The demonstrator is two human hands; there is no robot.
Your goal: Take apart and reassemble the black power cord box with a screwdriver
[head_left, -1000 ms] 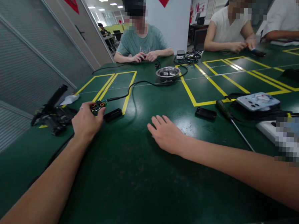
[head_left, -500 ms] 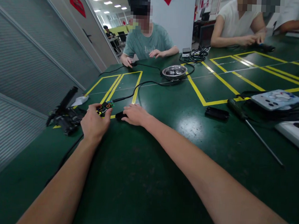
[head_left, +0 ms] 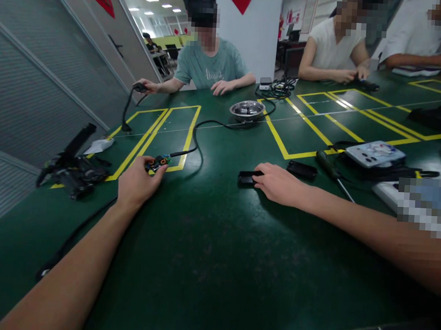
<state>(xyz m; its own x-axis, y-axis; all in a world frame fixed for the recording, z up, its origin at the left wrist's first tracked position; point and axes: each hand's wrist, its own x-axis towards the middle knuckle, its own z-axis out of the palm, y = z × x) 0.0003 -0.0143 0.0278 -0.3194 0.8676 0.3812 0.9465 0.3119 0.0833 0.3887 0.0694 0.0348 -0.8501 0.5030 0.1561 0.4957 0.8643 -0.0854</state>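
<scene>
My left hand (head_left: 138, 183) rests on the green table (head_left: 208, 263) with its fingers closed on a small circuit board (head_left: 156, 162) that has orange rings and a black cable (head_left: 198, 134) running off it. My right hand (head_left: 278, 183) lies further right, fingers curled onto a flat black plastic case part (head_left: 248, 178). A second black case part (head_left: 302, 169) sits just beyond my right hand.
A screwdriver (head_left: 333, 168), a phone-like device (head_left: 374, 153) on cables and a white box (head_left: 389, 191) lie to the right. A black gadget (head_left: 72, 169) sits at the left edge. A metal bowl (head_left: 247, 109) stands mid-table. Other people sit along the far side.
My right hand has slid the black case part from beside the circuit board to the right, near the second case part. My left hand has stayed on the board.
</scene>
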